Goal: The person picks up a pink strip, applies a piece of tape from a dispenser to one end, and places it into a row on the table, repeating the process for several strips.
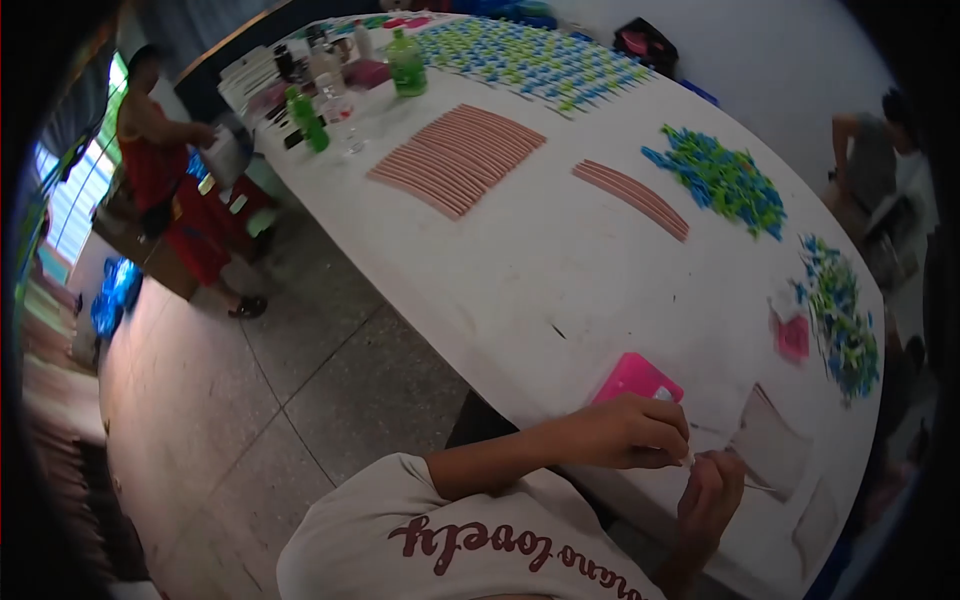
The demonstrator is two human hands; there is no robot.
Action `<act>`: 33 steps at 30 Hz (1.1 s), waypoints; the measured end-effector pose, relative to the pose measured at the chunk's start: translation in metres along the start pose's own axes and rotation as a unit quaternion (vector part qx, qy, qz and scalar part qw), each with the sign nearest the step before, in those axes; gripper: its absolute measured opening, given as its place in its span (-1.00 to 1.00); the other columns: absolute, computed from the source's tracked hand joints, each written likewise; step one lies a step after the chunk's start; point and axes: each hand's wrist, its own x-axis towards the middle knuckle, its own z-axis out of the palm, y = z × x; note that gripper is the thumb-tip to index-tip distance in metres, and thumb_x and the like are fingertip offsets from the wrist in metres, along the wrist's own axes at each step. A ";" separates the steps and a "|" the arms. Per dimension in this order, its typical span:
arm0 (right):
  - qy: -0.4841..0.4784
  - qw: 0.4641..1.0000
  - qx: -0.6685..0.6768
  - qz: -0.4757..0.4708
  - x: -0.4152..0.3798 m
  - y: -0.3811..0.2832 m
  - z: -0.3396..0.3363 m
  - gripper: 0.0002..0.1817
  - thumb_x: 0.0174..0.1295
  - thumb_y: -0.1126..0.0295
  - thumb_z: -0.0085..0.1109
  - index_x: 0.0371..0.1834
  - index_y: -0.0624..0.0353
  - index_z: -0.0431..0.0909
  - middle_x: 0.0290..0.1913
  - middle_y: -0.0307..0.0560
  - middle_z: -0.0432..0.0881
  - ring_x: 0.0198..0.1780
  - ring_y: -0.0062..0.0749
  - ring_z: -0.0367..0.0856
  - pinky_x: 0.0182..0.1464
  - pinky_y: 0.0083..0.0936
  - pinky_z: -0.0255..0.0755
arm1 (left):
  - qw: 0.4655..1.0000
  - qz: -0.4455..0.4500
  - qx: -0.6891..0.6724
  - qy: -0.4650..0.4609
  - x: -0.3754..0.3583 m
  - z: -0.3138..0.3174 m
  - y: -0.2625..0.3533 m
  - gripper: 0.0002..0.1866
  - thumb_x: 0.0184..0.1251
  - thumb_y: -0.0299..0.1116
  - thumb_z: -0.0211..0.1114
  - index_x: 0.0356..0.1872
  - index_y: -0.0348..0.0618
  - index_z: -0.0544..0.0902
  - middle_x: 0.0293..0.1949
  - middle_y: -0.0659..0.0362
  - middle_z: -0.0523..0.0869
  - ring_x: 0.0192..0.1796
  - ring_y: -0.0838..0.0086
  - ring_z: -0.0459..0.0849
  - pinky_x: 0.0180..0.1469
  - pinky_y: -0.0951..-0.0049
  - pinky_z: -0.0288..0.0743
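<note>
My left hand (635, 430) reaches in over the table's near edge with its fingers pinched together. Close to its fingertips is my right hand (712, 488), its fingers curled in a pinch as well. Something small and pale shows between the two hands, too small to name. Just beyond my left hand lies a bright pink box (637, 378). Right of the hands, a pale, flat, sheet-like piece (770, 445) lies on the white table (480, 300), and a thin stick-like thing extends near my right fingers.
Pinkish-brown strips (458, 160) lie in a wide row, with a smaller group (632, 198) to the right. Blue and green pieces (725, 180) form piles. Bottles (407, 65) stand at the back left. One person (180, 170) stands at left; another (870, 155) is at right.
</note>
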 end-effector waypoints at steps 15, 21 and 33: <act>-0.097 0.990 0.082 0.069 0.035 0.031 0.018 -0.81 0.13 0.59 0.31 -0.18 0.20 0.64 -0.34 -0.10 0.64 -0.33 -0.22 0.58 -0.28 -0.32 0.43 | 0.978 -0.081 0.041 0.188 -0.074 -0.144 -0.021 -0.82 0.08 -0.71 0.42 -0.26 -0.33 0.72 -0.26 0.05 0.75 -0.21 0.43 0.76 -0.17 0.48 0.70; -0.173 0.977 0.072 0.106 0.036 0.051 0.041 -0.78 0.13 0.58 0.29 -0.15 0.13 0.68 -0.32 -0.14 0.70 -0.28 -0.30 0.66 -0.21 -0.39 0.55 | 0.937 -0.124 0.308 0.107 -0.065 -0.152 -0.037 -0.85 0.08 -0.63 0.44 -0.29 -0.32 0.71 -0.33 0.13 0.73 -0.33 0.48 0.71 -0.37 0.49 0.55; -0.205 0.969 0.098 0.098 0.038 0.064 0.054 -0.80 0.10 0.58 0.35 -0.20 0.15 0.68 -0.31 -0.16 0.65 -0.31 -0.42 0.70 -0.27 -0.50 0.60 | 0.954 -0.010 0.279 0.112 -0.043 -0.182 -0.048 -0.74 0.24 -0.64 0.31 -0.04 -0.25 0.68 -0.21 0.18 0.75 -0.16 0.48 0.73 -0.07 0.50 0.67</act>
